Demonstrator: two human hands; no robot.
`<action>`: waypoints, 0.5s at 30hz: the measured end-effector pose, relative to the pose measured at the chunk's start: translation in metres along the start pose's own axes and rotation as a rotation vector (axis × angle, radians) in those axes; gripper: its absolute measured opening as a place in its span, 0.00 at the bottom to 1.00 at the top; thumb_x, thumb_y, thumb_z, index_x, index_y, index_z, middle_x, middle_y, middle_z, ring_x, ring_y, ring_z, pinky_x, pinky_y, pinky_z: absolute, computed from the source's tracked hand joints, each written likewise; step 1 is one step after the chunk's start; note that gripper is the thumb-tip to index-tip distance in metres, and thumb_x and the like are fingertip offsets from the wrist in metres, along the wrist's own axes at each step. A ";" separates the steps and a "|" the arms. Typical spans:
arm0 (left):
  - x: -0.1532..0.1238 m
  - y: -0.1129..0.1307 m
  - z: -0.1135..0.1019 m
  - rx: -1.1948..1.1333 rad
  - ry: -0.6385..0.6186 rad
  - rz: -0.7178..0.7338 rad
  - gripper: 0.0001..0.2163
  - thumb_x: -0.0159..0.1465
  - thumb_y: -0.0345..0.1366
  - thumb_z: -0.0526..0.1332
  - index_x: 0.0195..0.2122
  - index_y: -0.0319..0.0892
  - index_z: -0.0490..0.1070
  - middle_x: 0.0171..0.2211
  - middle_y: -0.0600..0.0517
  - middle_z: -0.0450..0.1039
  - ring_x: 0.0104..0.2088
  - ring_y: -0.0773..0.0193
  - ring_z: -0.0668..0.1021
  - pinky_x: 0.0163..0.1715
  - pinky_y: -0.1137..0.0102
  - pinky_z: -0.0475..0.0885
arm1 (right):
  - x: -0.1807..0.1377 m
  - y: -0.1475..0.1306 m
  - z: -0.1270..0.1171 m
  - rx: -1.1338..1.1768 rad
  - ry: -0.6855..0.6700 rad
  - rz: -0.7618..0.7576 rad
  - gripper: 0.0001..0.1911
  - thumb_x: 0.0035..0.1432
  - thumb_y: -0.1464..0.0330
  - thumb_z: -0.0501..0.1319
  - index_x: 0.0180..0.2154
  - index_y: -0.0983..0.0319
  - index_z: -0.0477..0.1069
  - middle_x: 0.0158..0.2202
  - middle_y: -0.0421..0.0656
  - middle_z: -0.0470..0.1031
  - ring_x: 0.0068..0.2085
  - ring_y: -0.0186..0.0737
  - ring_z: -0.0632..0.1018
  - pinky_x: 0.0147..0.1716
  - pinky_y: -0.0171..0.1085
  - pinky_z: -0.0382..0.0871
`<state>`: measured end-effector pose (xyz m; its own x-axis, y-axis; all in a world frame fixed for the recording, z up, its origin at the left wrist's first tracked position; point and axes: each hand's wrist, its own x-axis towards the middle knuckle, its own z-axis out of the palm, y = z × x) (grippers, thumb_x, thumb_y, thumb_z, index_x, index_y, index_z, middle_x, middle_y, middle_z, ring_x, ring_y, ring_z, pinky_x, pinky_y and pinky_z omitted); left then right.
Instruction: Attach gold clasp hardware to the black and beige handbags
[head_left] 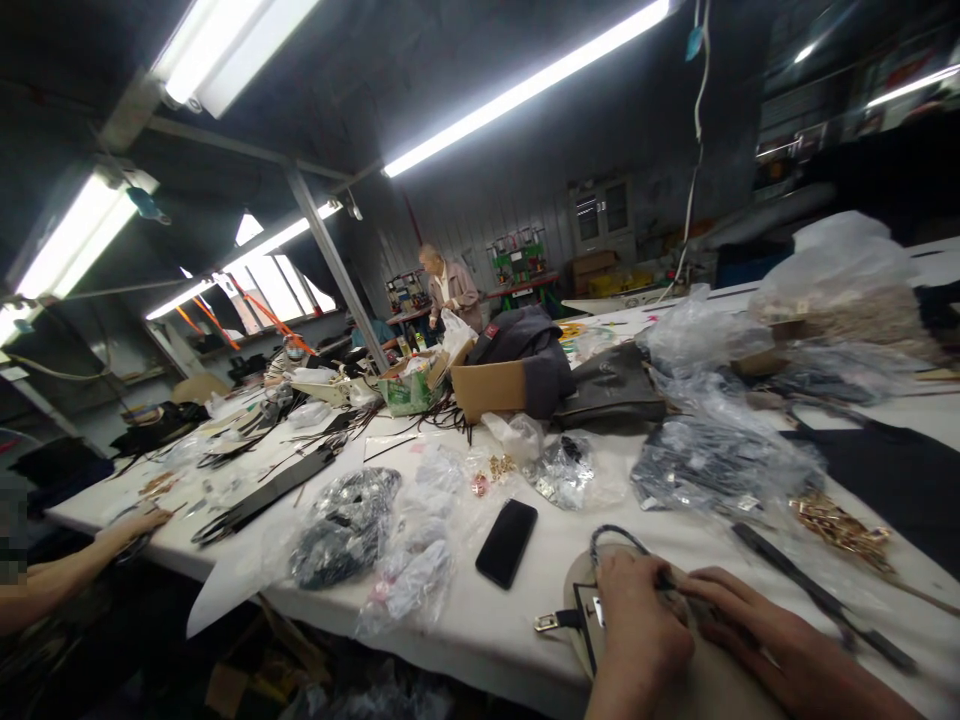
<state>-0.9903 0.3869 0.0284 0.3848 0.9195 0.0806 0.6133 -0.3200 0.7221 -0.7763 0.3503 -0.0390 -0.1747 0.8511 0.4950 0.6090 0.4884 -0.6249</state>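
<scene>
A beige bag panel [724, 680] with black trim lies at the table's front edge, under both my hands. My left hand [641, 620] is closed on its upper part, fingers curled and pinched near a dark cord loop [619, 532]. Low on the panel's left side, a black tab with a gold-coloured metal clasp [547, 622] sticks out. My right hand [780, 640] rests on the panel's right side, fingers stretched toward my left hand. Whatever small part lies between my left fingertips is hidden.
A black phone [507, 543] lies left of the panel. Plastic bags of dark parts [346, 525], gold metal pieces [840, 530] and a dark strap [821, 595] surround it. A cardboard box [489, 390] stands behind. Another person's arm [90, 560] reaches in at far left; someone stands at the back.
</scene>
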 end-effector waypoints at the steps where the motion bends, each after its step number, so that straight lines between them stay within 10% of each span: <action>1: 0.000 0.000 0.000 0.001 0.002 -0.002 0.25 0.56 0.35 0.69 0.56 0.50 0.83 0.58 0.43 0.78 0.63 0.40 0.73 0.68 0.47 0.64 | 0.000 -0.001 -0.001 0.005 -0.015 0.004 0.23 0.74 0.49 0.63 0.59 0.52 0.86 0.63 0.55 0.80 0.60 0.59 0.85 0.58 0.44 0.84; 15: 0.017 0.007 -0.008 0.043 -0.079 -0.050 0.24 0.54 0.43 0.72 0.53 0.50 0.86 0.52 0.46 0.84 0.54 0.46 0.82 0.58 0.56 0.76 | 0.006 -0.023 -0.009 0.022 -0.024 -0.011 0.18 0.74 0.53 0.61 0.51 0.54 0.87 0.56 0.54 0.82 0.55 0.56 0.86 0.55 0.44 0.84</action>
<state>-0.9852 0.4024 0.0403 0.4055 0.9140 -0.0104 0.6616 -0.2856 0.6934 -0.7844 0.3420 -0.0159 -0.2003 0.8498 0.4876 0.5896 0.5020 -0.6327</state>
